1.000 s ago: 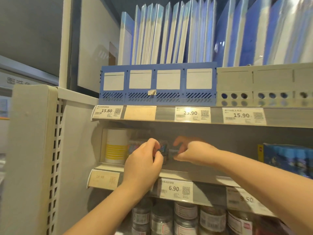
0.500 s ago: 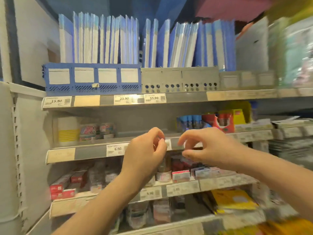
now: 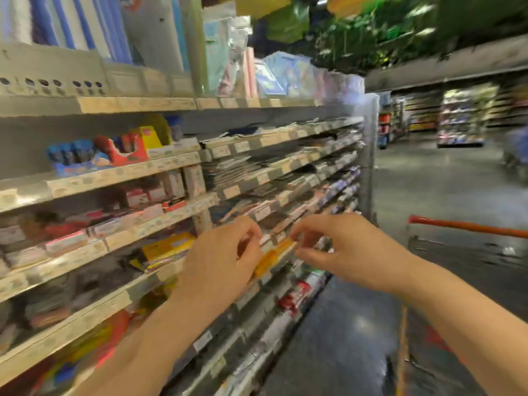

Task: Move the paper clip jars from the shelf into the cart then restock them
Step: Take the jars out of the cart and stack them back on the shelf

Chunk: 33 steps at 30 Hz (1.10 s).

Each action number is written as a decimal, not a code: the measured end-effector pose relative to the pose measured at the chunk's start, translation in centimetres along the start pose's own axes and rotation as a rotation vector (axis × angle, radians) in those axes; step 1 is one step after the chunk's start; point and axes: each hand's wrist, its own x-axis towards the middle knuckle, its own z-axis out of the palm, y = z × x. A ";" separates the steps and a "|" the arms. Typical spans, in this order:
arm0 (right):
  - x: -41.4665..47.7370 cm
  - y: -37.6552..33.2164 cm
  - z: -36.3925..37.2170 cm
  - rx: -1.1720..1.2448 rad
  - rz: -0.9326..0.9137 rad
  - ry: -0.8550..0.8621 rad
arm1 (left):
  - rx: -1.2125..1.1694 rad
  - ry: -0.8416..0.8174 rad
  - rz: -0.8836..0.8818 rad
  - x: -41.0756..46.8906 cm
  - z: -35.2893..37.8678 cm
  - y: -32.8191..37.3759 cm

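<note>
Blurred grey store shelves (image 3: pixel 128 170) flank you; your left hand (image 3: pixel 221 260) and right hand (image 3: pixel 347 252) curl midair, grip unreadable, paper clip jars indiscernible. Likely carrying: next, reach the orange-handled wire cart (image 3: pixel 468 226).

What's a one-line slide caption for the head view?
Motion-blurred aisle: left hand and right hand raised side by side, both curled, before stocked shelves; cart with orange handle at right.

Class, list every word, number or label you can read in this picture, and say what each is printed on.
No text here can be read.
Shelf-edge price tags: blurred, no figures legible.
Red and yellow box: print blurred.
Yellow packs: print blurred.
Far aisle displays: too small and blurred.
</note>
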 end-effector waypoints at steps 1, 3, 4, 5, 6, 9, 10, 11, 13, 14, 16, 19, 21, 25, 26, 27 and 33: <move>-1.9 1.6 -0.4 0.002 0.049 0.017 | -0.022 -0.028 0.023 0.0 1.8 1.6; -6.0 4.9 -1.4 0.001 0.158 0.047 | -0.064 -0.091 0.076 0.2 5.7 5.2; -8.1 6.5 -1.9 -0.005 0.208 0.057 | -0.086 -0.127 0.097 0.2 7.8 7.1; -10.3 8.1 -2.5 -0.013 0.252 0.071 | -0.107 -0.158 0.121 0.2 10.0 9.0; -12.5 9.8 -3.0 -0.019 0.298 0.083 | -0.127 -0.186 0.143 0.1 12.2 10.8; -18.9 14.4 -4.8 -0.006 0.470 0.094 | -0.196 -0.274 0.142 -0.5 18.6 16.3; -20.8 15.9 -5.3 -0.007 0.518 0.109 | -0.223 -0.293 0.138 -0.8 20.7 18.0; -22.7 17.3 -5.8 -0.022 0.559 0.113 | -0.250 -0.306 0.136 -1.2 22.7 19.6; -26.0 20.0 -6.5 -0.056 0.636 0.110 | -0.273 -0.351 0.129 -2.1 26.5 22.2; -27.5 21.2 -6.6 -0.068 0.682 0.110 | -0.270 -0.397 0.110 -2.5 28.3 23.2; -30.0 23.7 -6.3 -0.087 0.768 0.121 | -0.263 -0.500 0.074 -3.3 31.6 24.6; -32.8 26.9 -4.3 -0.048 0.882 0.135 | -0.258 -0.580 0.045 -4.6 36.1 24.9; -34.1 28.7 -1.9 -0.015 0.948 0.116 | -0.236 -0.642 0.026 -5.6 39.0 24.4; -34.8 31.7 3.5 0.070 1.086 0.126 | -0.175 -0.808 0.003 -7.4 44.7 22.4; -34.8 32.4 4.7 0.091 1.119 0.117 | -0.166 -0.844 0.004 -7.8 46.1 21.6; -34.8 33.0 6.0 0.114 1.153 0.109 | -0.158 -0.886 -0.002 -8.2 47.3 20.9; -35.7 37.4 13.1 0.200 1.452 0.138 | -0.121 -1.131 -0.040 -10.7 54.8 16.7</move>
